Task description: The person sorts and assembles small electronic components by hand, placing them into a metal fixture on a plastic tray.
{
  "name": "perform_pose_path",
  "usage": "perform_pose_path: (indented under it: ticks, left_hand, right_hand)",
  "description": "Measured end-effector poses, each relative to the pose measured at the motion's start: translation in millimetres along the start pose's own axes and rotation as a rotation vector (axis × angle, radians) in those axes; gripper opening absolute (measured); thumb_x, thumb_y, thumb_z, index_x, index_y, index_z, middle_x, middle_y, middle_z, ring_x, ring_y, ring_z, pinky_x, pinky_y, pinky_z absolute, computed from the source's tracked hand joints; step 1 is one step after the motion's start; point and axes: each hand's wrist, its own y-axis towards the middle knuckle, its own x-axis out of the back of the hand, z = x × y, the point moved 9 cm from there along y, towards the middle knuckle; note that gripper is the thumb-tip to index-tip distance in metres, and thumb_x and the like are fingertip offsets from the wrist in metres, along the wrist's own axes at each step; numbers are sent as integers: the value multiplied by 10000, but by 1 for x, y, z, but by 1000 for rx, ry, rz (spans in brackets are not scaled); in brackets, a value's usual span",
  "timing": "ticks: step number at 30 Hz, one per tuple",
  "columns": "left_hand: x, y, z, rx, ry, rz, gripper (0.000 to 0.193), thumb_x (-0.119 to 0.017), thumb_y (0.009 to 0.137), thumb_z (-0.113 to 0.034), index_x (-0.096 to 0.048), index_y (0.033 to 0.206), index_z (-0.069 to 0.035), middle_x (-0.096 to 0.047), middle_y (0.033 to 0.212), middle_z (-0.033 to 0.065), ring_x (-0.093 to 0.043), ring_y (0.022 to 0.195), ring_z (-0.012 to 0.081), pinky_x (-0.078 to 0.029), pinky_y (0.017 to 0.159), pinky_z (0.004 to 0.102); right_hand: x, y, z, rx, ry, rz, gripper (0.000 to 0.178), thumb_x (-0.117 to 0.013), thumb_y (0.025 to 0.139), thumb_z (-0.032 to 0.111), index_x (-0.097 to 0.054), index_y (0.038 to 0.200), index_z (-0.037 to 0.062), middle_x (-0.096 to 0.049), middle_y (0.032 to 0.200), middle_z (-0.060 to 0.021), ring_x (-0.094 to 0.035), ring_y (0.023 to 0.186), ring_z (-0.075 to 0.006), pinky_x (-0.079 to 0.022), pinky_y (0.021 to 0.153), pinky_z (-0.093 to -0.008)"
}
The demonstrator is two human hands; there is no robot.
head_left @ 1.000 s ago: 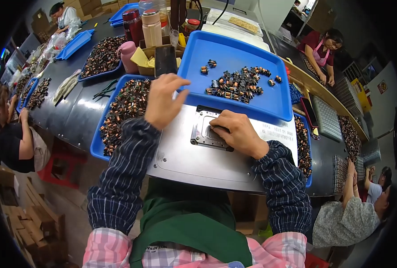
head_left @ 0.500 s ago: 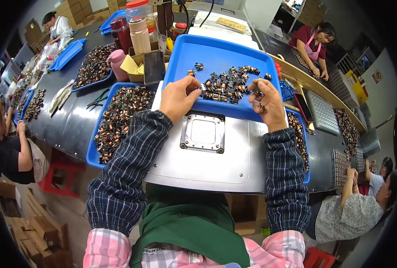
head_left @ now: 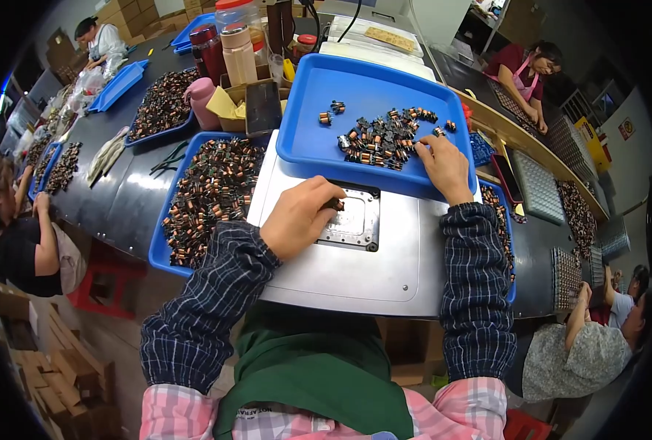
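Note:
Over the square metal plate [head_left: 349, 229] set in the silver work surface, my left hand [head_left: 300, 218] is closed in a pinch. Between thumb and fingers it holds a small copper coil part [head_left: 335, 204], dark at its ends. My right hand [head_left: 447, 167] is palm down inside the blue tray [head_left: 326, 81], at the right side of a loose pile of coil parts [head_left: 381, 139]. Its fingers are bent down at the pile. What they hold, if anything, is hidden beneath the hand. A few coil parts [head_left: 326, 118] lie apart at the tray's left.
Left of the plate stands a blue bin of coil parts [head_left: 212, 191]; another bin [head_left: 493, 202] is partly behind my right forearm. Bottles [head_left: 239, 55], a pink flask [head_left: 201, 101] and a cardboard box [head_left: 231, 123] stand at the back left. Several co-workers sit around.
My left hand has moved from the tray down to the metal plate, with a coil part. My right hand, earlier raised with coil parts in its fingers, has turned palm down over the pile.

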Motion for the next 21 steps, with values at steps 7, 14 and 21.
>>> perform_pose_path:
  ticks: [7, 14, 21]
  left_hand:
    - [-19, 6, -17, -221, 213, 77, 174, -558, 693, 23, -572, 866, 16, -536, 819, 120, -531, 776, 270, -441, 677, 335]
    - [-24, 7, -17, -203, 253, 120, 183, -550, 689, 29, -590, 867, 22, -543, 799, 122, -532, 772, 268, -442, 677, 333]
    - [-26, 9, -14, -193, 153, 143, 184, -564, 680, 20, -598, 860, 5, -542, 775, 121, -533, 758, 267, -440, 668, 336]
  right_hand:
    - [-1, 1, -9, -75, 213, 101, 238, -571, 765, 285, -604, 876, 77, -566, 644, -90, -557, 607, -225, -409, 547, -337]
    - [5, 1, -2, -64, 240, 63, 223, -632, 723, 251, -589, 783, 40, -547, 602, -65, -520, 546, -157, -400, 518, -288]
    - [26, 3, -7, -17, 645, -108, 149, -648, 724, 136, -574, 753, 10, -565, 636, -23, -494, 529, -68, -387, 462, -208]
